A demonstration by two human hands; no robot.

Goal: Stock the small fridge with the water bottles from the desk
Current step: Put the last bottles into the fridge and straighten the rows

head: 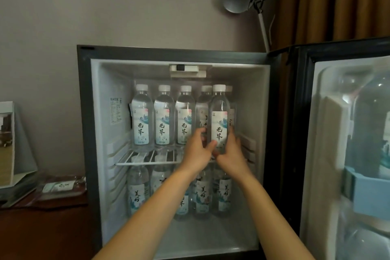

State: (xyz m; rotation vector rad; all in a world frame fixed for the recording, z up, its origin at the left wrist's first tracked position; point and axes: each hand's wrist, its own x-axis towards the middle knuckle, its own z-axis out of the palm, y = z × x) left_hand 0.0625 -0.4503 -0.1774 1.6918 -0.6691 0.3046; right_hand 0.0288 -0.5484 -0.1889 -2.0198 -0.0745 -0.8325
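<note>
Together left hand (197, 152) and right hand (231, 151) curl round upright bottle (219, 112) in fridge (84, 112)

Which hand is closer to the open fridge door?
Right. The right hand grips the bottle on its door side; the left hand grips the other side, farther from the door.

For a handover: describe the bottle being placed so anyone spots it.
In the open dark-framed mini fridge, find the white wire upper shelf. At its right end is a clear, white-capped water bottle, the only one forward of the row, gripped by left hand and right hand.
</note>
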